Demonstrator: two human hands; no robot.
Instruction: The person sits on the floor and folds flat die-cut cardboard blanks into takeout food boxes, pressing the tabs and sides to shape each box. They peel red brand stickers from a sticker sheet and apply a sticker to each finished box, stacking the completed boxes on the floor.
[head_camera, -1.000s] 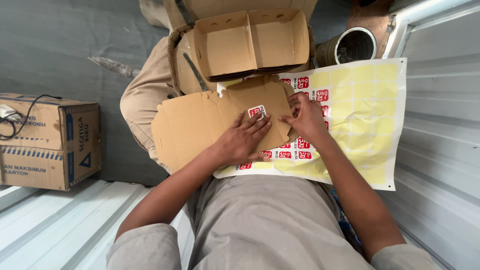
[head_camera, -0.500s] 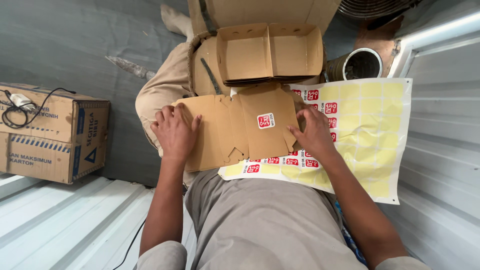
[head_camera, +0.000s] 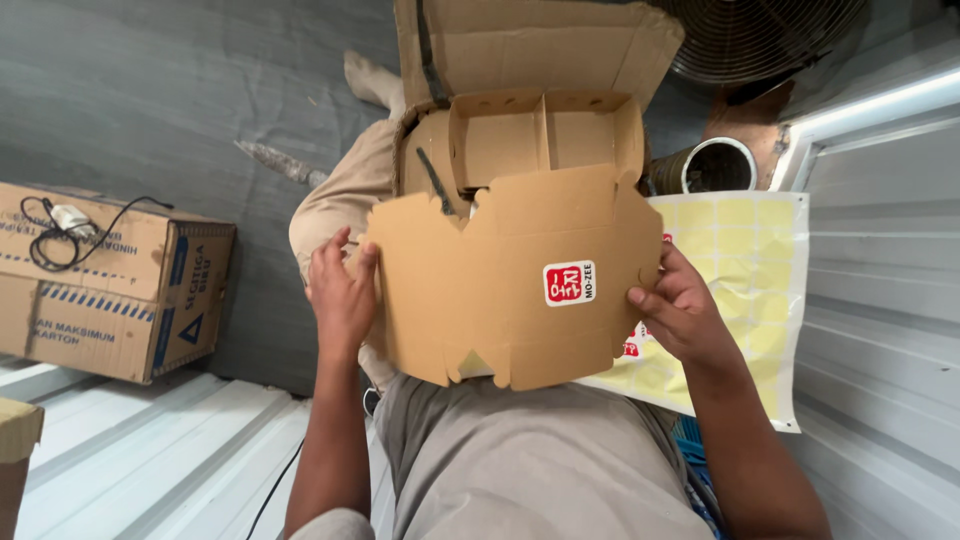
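Both hands hold one flat die-cut cardboard blank (head_camera: 500, 290), lifted clear of the lap and facing the camera.

Left hand (head_camera: 342, 300): closed on the blank's left edge, fingers curled over the rim, thumb side behind. Right hand (head_camera: 680, 315): closed on the right edge, fingertips on the front face, thumb hidden behind. An edge grip on both sides keeps the floppy sheet flat and leaves the face clear.

A red-and-white sticker (head_camera: 570, 283) sits on the blank's face, right of centre, well away from either hand.

Behind the blank: a yellow sticker sheet (head_camera: 745, 270) lies on the lap on the right-hand side, mostly peeled, with a few red stickers left near the right hand. Within reach, so likely the label source.

Above it: an erected divided tray box (head_camera: 545, 135) sits in a larger open carton (head_camera: 530, 45), just past the knees.

Also in frame: a printed shipping carton (head_camera: 110, 285) on the floor at left with a cable on top, a metal can (head_camera: 715, 165) and a fan grille (head_camera: 760, 30) at upper right.
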